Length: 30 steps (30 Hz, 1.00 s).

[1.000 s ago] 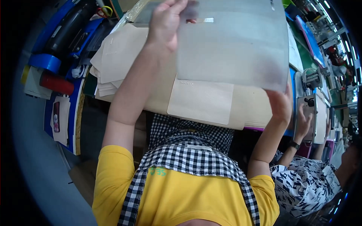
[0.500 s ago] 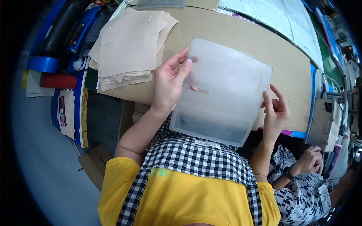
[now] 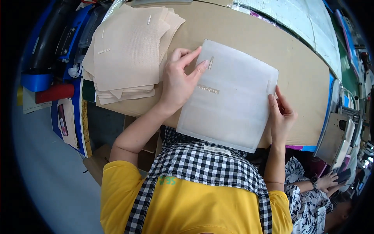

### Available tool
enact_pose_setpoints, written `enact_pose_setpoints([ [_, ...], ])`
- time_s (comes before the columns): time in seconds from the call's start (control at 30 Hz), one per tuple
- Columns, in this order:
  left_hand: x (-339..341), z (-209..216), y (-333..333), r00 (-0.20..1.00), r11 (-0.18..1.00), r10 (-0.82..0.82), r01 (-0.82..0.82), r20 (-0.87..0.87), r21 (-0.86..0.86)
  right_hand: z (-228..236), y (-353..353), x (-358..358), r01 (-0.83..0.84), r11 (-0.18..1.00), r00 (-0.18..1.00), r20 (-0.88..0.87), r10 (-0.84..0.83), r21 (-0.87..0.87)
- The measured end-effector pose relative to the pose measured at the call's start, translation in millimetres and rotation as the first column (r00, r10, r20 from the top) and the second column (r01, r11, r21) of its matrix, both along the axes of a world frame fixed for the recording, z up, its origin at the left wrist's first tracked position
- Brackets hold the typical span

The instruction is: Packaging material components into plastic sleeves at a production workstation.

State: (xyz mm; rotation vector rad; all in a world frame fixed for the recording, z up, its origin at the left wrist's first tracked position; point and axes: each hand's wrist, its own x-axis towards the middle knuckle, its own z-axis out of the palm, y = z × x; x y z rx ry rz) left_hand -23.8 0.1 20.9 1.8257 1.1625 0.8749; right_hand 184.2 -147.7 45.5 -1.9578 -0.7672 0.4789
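Note:
A translucent plastic template sheet (image 3: 230, 111), roughly square with a curved far edge, is held in front of me over the near edge of the table. It has narrow slots and a small cut-out with raised-looking lettering. My left hand (image 3: 177, 80) pinches its left edge, thumb on top and the other fingers at or behind the edge. At the right edge, my right hand (image 3: 283, 115) grips it between thumb and fingers. Left of the sheet lies a stack of beige leather-like pieces (image 3: 126, 48), the top one with two slots and the same kind of lettering.
Brown cardboard (image 3: 304, 101) covers the table. Pale wrapped boards (image 3: 288, 23) lie along its far right side. A red cylinder (image 3: 54, 93) and blue equipment (image 3: 37, 81) stand at left. A co-worker in a patterned top (image 3: 307, 202) sits close at right, holding a dark object.
The sheet has tipped and now looks whiter, with its slots and lettering clearer. My left thumb has moved slightly right over its edge. The co-worker's hands have shifted lower and right.

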Motion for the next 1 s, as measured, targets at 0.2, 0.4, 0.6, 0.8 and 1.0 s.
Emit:
enact_pose_setpoints([
  [0.2,0,-12,-5,0.994,0.992,0.022,-0.008,-0.107,0.127,-12,-3,10,-0.059,0.998,0.998,-0.013,0.059,-0.028],
  [0.4,1,-15,-6,0.995,0.992,0.017,-0.005,-0.102,0.124,-17,-3,10,-0.07,0.997,0.997,-0.03,0.069,-0.033],
  [0.6,2,-15,-6,0.995,0.993,0.031,-0.019,-0.094,0.119,-17,-1,11,-0.086,0.995,0.996,-0.038,0.084,-0.05],
  [0.8,4,-18,-5,0.997,0.992,0.031,-0.022,-0.076,0.125,-19,0,12,-0.094,0.994,0.996,0.003,0.094,-0.047],
  [1.0,3,-17,-6,0.993,0.991,0.045,-0.03,-0.11,0.13,-21,0,12,-0.095,0.994,0.995,-0.004,0.095,-0.045],
])
